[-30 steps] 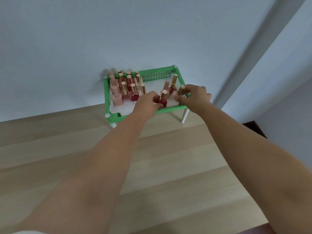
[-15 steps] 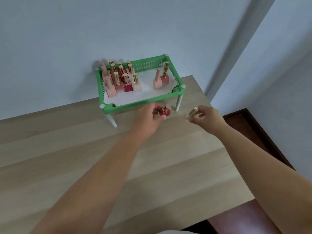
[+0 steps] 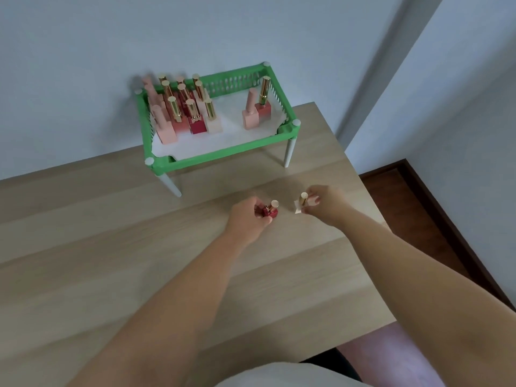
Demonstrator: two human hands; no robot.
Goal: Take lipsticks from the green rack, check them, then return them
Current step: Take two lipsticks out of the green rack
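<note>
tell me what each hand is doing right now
Left hand: closed on a dark red square-based lipstick with a gold cap.
Right hand: closed on a pale cream lipstick with a gold cap.

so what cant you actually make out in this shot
All in the head view:
- red lipstick: the left hand wraps its base, and any label is too small to read.
- pale lipstick: largely covered by the right hand.
- Back rows in the green rack: front lipsticks hide them, so no exact count.
- wooden table: its near-left part is cut off by the frame and the forearms.
</note>
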